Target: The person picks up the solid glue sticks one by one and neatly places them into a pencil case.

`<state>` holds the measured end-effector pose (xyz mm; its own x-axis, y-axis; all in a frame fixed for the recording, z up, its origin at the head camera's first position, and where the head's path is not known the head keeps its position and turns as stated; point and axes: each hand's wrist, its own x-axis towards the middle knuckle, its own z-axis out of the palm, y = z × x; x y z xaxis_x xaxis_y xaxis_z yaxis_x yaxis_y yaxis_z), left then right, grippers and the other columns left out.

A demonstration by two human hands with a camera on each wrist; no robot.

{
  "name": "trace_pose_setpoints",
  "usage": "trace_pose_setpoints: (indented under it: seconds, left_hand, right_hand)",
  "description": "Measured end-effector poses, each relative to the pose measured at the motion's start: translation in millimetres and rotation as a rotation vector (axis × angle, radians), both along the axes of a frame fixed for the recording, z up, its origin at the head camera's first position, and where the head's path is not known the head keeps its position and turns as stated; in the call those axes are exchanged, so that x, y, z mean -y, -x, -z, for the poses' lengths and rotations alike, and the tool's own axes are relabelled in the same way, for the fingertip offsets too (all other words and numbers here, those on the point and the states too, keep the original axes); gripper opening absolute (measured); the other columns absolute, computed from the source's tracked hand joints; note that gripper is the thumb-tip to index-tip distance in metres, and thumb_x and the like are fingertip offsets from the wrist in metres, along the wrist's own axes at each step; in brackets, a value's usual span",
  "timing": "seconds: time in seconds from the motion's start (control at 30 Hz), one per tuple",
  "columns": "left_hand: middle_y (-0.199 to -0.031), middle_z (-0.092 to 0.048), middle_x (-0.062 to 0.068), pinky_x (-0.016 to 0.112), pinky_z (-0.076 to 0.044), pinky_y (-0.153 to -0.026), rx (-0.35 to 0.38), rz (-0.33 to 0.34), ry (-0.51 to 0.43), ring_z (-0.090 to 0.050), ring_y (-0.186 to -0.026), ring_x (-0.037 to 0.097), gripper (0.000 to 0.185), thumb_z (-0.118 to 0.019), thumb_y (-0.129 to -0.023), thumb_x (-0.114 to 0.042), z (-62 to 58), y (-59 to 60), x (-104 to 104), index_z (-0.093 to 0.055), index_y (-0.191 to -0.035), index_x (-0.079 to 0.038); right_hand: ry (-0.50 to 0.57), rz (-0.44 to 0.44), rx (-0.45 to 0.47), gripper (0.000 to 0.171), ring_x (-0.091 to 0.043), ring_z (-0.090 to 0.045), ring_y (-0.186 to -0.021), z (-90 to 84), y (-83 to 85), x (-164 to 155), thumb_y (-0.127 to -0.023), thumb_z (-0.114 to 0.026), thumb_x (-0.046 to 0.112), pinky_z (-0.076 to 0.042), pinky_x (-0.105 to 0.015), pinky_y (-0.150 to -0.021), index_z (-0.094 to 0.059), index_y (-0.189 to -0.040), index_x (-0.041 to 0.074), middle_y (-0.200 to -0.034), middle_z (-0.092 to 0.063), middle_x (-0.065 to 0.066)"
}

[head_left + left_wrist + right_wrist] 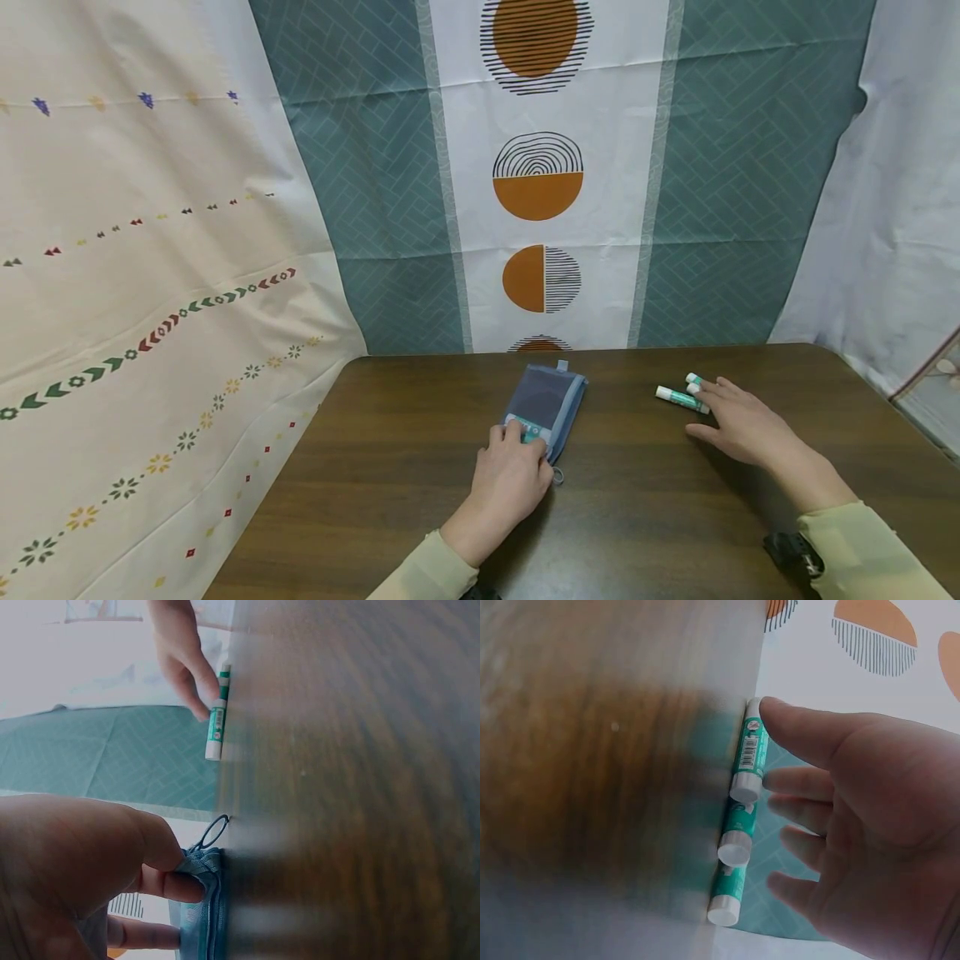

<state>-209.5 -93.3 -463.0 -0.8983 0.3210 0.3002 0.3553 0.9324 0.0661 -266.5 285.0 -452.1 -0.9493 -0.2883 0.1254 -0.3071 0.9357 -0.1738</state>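
Note:
A blue zip pouch [546,396] with a mesh-like top lies on the table. A teal and white patch shows at its near end. My left hand [512,475] grips that end, thumb by the zipped edge and fingers over the top. A ring [213,832] hangs from the pouch's corner in the left wrist view. To the right, three green glue sticks with white caps lie side by side; the nearest glue stick [681,399] shows most. My right hand [742,425] hovers around them with fingers loosely extended, the thumb near one glue stick [749,750] in the right wrist view.
The brown wooden table [420,408] has its far edge against a hanging teal and white curtain [540,108]. A patterned cream cloth [150,333] hangs along the left side, and a white cloth [900,208] on the right.

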Motion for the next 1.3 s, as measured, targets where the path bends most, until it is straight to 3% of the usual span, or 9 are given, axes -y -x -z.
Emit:
trace_pose_setpoints:
  seconds: [0.33, 0.57, 0.73, 1.3]
  left_hand:
    - [-0.122, -0.064, 0.016, 0.052, -0.058, -0.069, 0.001, -0.004, -0.003, -0.058, -0.107, 0.034, 0.016, -0.074, -0.101, -0.030, 0.4, 0.7, -0.5, -0.084, -0.111, -0.022]
    - [-0.122, -0.064, 0.016, 0.052, -0.058, -0.070, 0.000, 0.002, -0.010, -0.058, -0.107, 0.034, 0.016, -0.074, -0.101, -0.030, 0.9, 1.3, 0.3, -0.084, -0.111, -0.021]
    - [-0.124, -0.064, 0.016, 0.053, -0.059, -0.071, 0.009, 0.003, -0.014, -0.058, -0.109, 0.035, 0.017, -0.074, -0.101, -0.029, 1.5, 1.8, 0.5, -0.084, -0.112, -0.021]
    - [-0.124, -0.064, 0.016, 0.053, -0.059, -0.071, 0.012, 0.003, -0.009, -0.058, -0.109, 0.035, 0.018, -0.074, -0.101, -0.029, 0.7, 1.6, 0.2, -0.084, -0.113, -0.021]
  right_hand:
    - [-0.005, -0.008, 0.005, 0.068, -0.063, -0.037, -0.149, -2.0, -1.2, 1.3, -0.096, -0.085, 0.031, -0.036, -0.074, -0.116, -0.063, -0.140, -0.016, -0.153, -0.051, -0.042]
    - [0.014, -0.044, -0.043, 0.026, -0.067, -0.042, -0.143, -2.1, -1.5, 1.0, -0.093, -0.088, 0.021, -0.038, -0.073, -0.115, -0.072, -0.100, 0.001, -0.144, -0.056, -0.044]
    - [-0.013, -0.047, -0.074, 0.017, -0.069, -0.046, -0.139, -2.9, -1.3, -0.7, -0.093, -0.085, 0.017, -0.039, -0.073, -0.114, -0.071, -0.087, 0.009, -0.136, -0.063, -0.042]
    - [-0.018, -0.008, -0.038, 0.016, -0.067, -0.042, -0.144, -2.7, -2.4, 1.0, -0.093, -0.085, 0.017, -0.037, -0.071, -0.117, -0.074, -0.083, 0.011, -0.139, -0.062, -0.040]
